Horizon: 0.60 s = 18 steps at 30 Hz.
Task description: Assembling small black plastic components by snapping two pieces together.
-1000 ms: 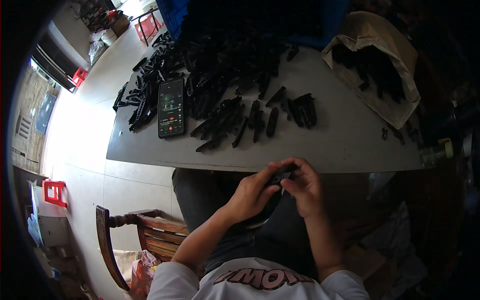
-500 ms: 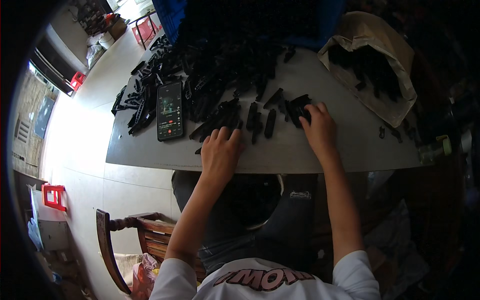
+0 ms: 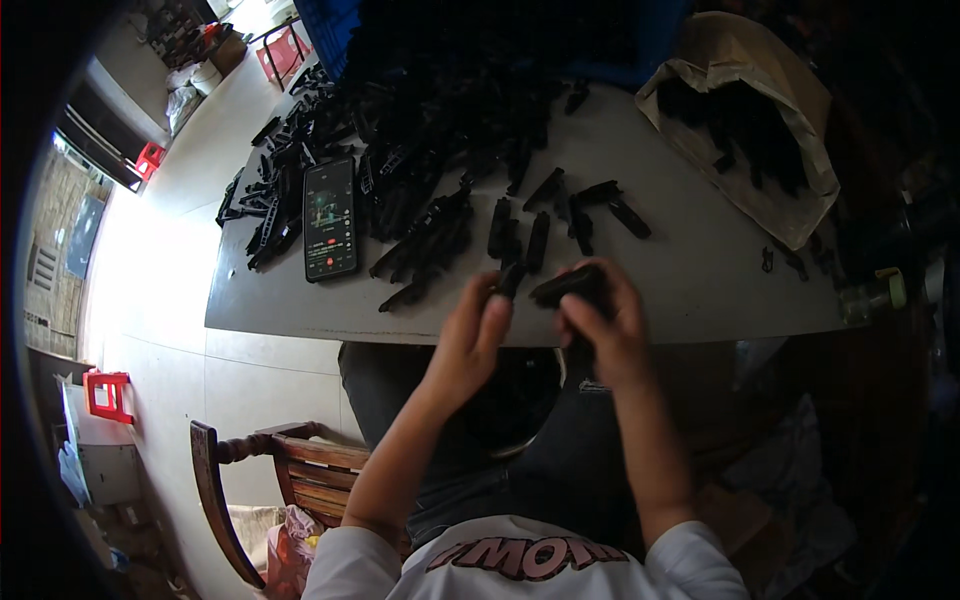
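Observation:
Near the table's front edge, my left hand (image 3: 466, 342) is closed on a small black part (image 3: 511, 278), pinched between thumb and fingers. Just to its right, my right hand (image 3: 618, 335) grips a larger black pistol-shaped part (image 3: 566, 287), its thumb along the side. The two held parts are close but apart. Beyond my hands lie several loose black parts, among them an upright-lying long piece (image 3: 537, 242) and a slanted one (image 3: 630, 219). A heap of similar black parts (image 3: 430, 150) spreads over the far left of the table.
A phone with a lit screen (image 3: 331, 220) lies at the left of the table (image 3: 700, 290). At the back stands a blue bin (image 3: 660, 50). An open tan sack (image 3: 810, 190) with black parts rests at right, near a greenish jar (image 3: 872, 298). A wooden chair (image 3: 320, 455) stands lower left.
Both hands have come off the table's parts and drawn toward each other near the front edge. Each now holds a black part. The slanted piece at right is now uncovered.

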### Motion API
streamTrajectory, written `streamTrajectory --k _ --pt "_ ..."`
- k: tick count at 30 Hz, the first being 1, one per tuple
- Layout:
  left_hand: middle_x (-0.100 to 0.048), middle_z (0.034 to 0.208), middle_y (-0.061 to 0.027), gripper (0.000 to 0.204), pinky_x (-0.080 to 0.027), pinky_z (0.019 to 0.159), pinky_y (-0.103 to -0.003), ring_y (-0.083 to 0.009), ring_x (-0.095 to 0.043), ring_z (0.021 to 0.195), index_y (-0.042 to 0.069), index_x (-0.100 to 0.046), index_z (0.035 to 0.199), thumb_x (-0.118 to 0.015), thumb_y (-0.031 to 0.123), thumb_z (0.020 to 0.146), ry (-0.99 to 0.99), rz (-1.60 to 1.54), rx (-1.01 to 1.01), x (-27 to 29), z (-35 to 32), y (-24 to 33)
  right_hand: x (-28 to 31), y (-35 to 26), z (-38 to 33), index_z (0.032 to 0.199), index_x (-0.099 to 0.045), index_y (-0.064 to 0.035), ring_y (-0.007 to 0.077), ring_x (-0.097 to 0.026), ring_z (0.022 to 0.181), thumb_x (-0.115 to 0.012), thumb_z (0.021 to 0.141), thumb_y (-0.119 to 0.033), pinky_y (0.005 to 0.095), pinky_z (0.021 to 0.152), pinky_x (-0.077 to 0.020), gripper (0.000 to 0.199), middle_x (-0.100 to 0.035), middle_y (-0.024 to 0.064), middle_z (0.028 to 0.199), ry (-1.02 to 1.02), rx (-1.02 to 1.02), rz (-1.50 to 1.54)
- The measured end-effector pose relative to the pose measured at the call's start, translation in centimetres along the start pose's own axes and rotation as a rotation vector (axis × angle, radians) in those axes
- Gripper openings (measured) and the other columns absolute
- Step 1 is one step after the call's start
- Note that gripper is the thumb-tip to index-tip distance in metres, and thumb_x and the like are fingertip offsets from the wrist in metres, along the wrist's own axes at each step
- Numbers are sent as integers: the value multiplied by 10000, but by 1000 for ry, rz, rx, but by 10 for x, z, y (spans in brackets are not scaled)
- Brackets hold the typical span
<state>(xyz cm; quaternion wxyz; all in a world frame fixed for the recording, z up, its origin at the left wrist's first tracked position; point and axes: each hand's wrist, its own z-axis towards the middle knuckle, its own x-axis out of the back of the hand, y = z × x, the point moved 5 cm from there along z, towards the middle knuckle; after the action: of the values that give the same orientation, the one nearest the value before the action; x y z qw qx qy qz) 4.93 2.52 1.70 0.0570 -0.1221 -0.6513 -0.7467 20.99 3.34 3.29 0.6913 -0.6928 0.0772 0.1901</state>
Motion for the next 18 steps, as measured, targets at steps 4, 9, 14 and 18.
streamTrajectory --k 4,9,14,18 --pt "-603 798 -166 326 -467 686 -309 -239 -626 762 -27 -431 1144 -541 136 884 -137 -148 44 -20 -8 21 -15 19 -19 1037 -523 -29 89 -530 628 -600 829 -138 214 546 -423 247 -553 54 871 -16 -36 55" --pt "-601 824 -181 380 -470 698 -332 -293 -623 772 -43 -417 1171 -572 98 853 -124 58 -173 -19 -16 26 -15 3 -28 998 -557 -13 82 -500 617 -600 849 -165 215 563 -405 217 -558 40 896 122 296 -374" --pt "-608 848 -191 395 -471 700 -341 -318 -622 791 -46 -418 1192 -566 69 844 -260 -131 1 -20 -27 23 -12 -7 -29 1016 -576 -30 63 -528 644 -668 817 -165 191 550 -411 257 -615 26 890 105 240 -371" --pt "-611 875 -170 407 -472 712 -358 -313 -620 811 -34 -433 1192 -577 67 825 -259 7 -21 -21 -33 25 -8 20 -33 1018 -577 -24 57 -551 700 -684 797 -137 198 589 -436 270 -642 63 961 19 -137 -25"
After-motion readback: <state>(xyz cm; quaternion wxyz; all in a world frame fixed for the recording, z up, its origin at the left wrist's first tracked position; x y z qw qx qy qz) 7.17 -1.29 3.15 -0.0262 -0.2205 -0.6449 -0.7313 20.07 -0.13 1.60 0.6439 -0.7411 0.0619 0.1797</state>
